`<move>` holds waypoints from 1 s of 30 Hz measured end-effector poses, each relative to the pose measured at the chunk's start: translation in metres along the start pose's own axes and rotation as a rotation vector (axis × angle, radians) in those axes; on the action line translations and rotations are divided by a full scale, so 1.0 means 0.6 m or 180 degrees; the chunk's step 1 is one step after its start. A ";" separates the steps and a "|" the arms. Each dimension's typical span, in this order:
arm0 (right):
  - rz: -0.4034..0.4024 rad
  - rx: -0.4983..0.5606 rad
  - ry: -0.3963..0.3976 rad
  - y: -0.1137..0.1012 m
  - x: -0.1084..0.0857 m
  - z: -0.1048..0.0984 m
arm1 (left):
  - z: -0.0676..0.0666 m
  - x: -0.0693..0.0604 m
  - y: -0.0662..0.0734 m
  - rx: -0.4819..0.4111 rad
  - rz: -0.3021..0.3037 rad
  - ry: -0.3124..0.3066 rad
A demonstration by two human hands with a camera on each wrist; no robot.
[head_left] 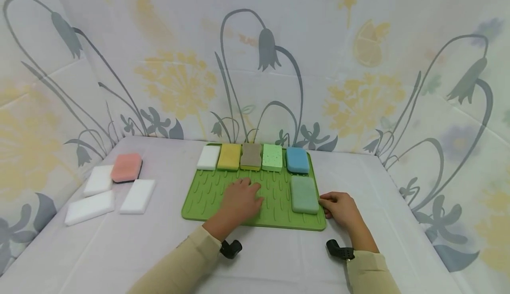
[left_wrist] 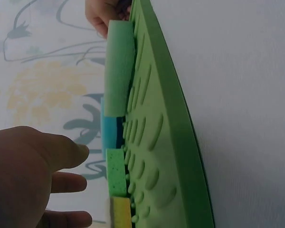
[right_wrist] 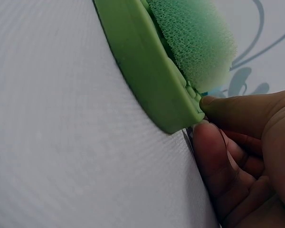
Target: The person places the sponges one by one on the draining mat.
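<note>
A green ridged silicone mat [head_left: 239, 196] lies on the table with a row of sponges along its back edge. They are a white sponge [head_left: 208, 157], a yellow sponge [head_left: 229, 156], a brown-topped one [head_left: 251, 156], a speckled light green one [head_left: 272, 157] and a blue one [head_left: 297, 160]. A pale green porous sponge [head_left: 304, 194] rests at the mat's right side. My right hand [head_left: 341, 209] pinches the mat's right edge between thumb and finger beside that sponge. Above the middle of the mat, my left hand [head_left: 241, 202] holds nothing, its fingers spread and relaxed.
To the left on the table are a pink sponge [head_left: 126, 168] with a dark underside and three white sponges: one behind [head_left: 98, 180], one in front [head_left: 90, 207] and one nearer the mat [head_left: 137, 196]. A flower-patterned cloth [head_left: 255, 86] hangs behind and at both sides.
</note>
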State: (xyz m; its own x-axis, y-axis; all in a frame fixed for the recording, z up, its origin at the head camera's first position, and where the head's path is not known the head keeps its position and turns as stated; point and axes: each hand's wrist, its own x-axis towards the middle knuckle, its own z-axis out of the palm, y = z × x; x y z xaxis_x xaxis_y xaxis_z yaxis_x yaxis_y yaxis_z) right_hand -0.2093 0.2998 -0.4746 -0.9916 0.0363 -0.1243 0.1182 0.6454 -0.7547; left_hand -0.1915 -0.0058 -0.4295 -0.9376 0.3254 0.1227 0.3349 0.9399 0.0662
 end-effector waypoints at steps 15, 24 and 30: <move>0.0039 -0.0012 0.0020 -0.002 0.000 0.000 | -0.013 -0.020 -0.066 -0.0136 -0.0169 0.0338; 0.0024 -0.0040 0.0020 0.000 0.001 0.000 | -0.011 -0.032 -0.114 -0.0065 -0.0330 0.0401; -0.0008 -0.0048 0.0036 0.002 0.001 0.001 | -0.012 -0.039 -0.145 -0.0068 -0.0527 0.0248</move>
State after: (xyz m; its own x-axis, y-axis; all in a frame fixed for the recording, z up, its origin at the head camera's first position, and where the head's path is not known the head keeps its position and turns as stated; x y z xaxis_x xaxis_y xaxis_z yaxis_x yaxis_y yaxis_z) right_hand -0.2097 0.3002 -0.4761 -0.9924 0.0433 -0.1150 0.1150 0.6568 -0.7452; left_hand -0.1983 -0.0959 -0.4312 -0.9702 0.1568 0.1845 0.1794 0.9773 0.1128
